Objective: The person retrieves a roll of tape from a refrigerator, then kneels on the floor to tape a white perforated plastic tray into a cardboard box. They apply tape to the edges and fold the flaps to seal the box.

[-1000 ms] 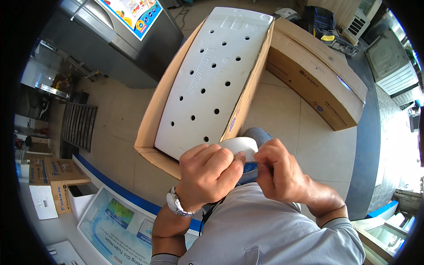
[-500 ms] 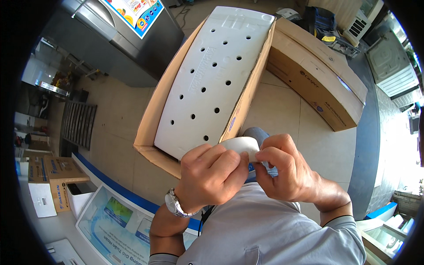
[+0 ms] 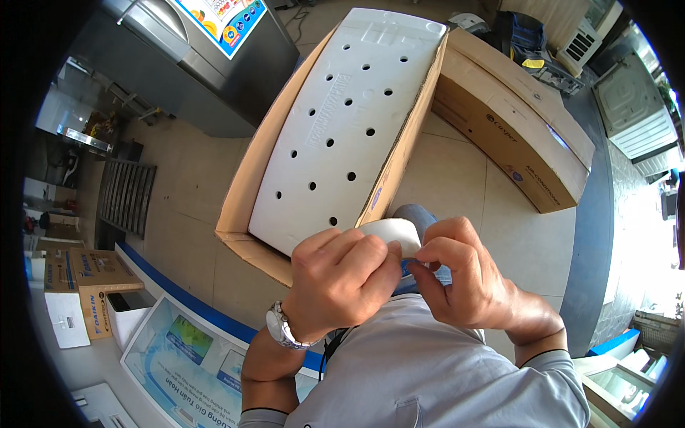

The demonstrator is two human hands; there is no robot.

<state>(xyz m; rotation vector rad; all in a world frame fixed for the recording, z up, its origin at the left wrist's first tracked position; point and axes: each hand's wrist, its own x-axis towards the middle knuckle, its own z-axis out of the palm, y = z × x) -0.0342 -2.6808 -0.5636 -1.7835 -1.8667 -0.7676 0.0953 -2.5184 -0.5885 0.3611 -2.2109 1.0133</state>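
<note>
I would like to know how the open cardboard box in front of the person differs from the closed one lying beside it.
The open box has no lid and shows a white foam slab pierced with round holes; the closed box is sealed, showing only brown cardboard. The open box reaches down to the left hand and right hand holding a tape roll; the closed box lies farther off. Both are long, brown and on the tiled floor.
</note>
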